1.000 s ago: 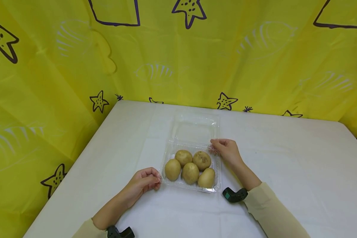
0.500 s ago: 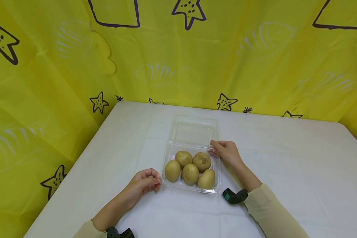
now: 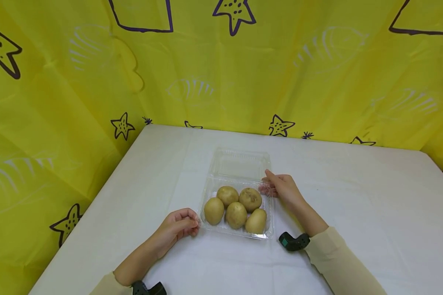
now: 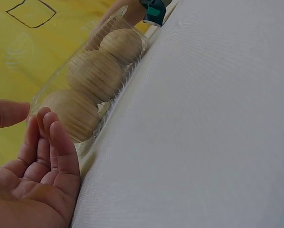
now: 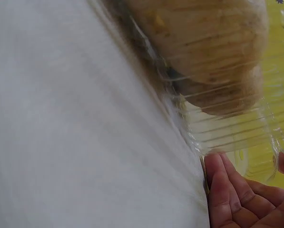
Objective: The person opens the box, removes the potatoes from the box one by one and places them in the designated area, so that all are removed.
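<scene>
A clear plastic clamshell container (image 3: 221, 231) rests on the table with its lid (image 3: 241, 165) folded back, away from the body. Inside its base lie several pale brown potatoes (image 3: 236, 215). My left hand (image 3: 178, 228) pinches the container's left edge near the front; in the left wrist view, the rim runs between thumb (image 4: 11, 114) and fingertips. At the far right corner is my right hand (image 3: 286, 191), fingers against the side wall and thumb apart from them. Ribbed plastic partly veils the potatoes (image 5: 208, 42) in the right wrist view.
A white cloth (image 3: 358, 209) covers the table. Yellow curtain (image 3: 243, 73) with starfish and fish drawings surrounds the back and sides. Both wrists carry dark bands (image 3: 294, 241).
The lid has sunk lower toward the table. My right thumb has lifted and spread from the fingers at the far right corner. My left hand has stayed in place.
</scene>
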Tool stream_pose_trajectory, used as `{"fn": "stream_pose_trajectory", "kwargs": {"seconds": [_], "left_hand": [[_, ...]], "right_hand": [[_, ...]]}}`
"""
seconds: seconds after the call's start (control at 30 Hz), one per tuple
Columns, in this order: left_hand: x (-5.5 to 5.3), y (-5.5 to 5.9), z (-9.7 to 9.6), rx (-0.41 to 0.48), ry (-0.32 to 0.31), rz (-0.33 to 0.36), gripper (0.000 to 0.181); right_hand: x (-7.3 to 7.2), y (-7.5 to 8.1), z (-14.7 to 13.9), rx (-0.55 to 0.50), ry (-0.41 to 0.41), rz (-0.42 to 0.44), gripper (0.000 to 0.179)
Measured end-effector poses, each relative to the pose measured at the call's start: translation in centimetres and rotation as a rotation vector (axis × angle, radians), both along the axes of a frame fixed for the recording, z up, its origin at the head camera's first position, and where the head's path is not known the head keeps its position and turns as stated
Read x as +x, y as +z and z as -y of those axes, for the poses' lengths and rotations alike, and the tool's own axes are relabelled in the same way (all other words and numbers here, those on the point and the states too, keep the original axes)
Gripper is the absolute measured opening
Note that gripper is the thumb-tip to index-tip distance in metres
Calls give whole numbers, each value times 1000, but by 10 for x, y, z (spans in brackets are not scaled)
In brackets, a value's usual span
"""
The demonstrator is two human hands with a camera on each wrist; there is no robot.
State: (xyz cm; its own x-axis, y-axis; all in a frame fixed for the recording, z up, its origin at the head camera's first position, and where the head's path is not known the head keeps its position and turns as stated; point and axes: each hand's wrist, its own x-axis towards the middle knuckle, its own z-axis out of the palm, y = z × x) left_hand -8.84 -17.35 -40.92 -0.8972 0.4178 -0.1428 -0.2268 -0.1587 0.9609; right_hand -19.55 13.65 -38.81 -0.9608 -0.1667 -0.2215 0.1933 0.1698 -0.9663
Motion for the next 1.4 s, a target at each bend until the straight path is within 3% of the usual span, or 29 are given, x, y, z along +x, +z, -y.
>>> {"fn": "stream_pose_trajectory", "kwargs": {"seconds": [0.23, 0.33, 0.5, 0.63, 0.73, 1.0, 1.4], "left_hand": [[0, 1, 0, -5, 5, 12, 4], [0, 0, 0, -8, 4, 10, 4], [0, -1, 0, -12, 8, 14, 5], [1, -2, 0, -15, 14, 23, 6], [1, -3, 0, -11, 9, 18, 6], [1, -4, 0, -15, 6, 19, 5], [-1, -2, 1, -2, -6, 0, 3]], "right_hand": [[2, 5, -2, 13, 33, 3, 47], [2, 8, -6, 66, 42, -6, 46], [4, 19, -16, 310, 55, -73, 48], [9, 29, -22, 529, 35, -197, 51], [16, 36, -21, 604, -7, -288, 52], [32, 45, -8, 575, -6, -427, 48], [40, 40, 4, 476, 124, -486, 42]]}}
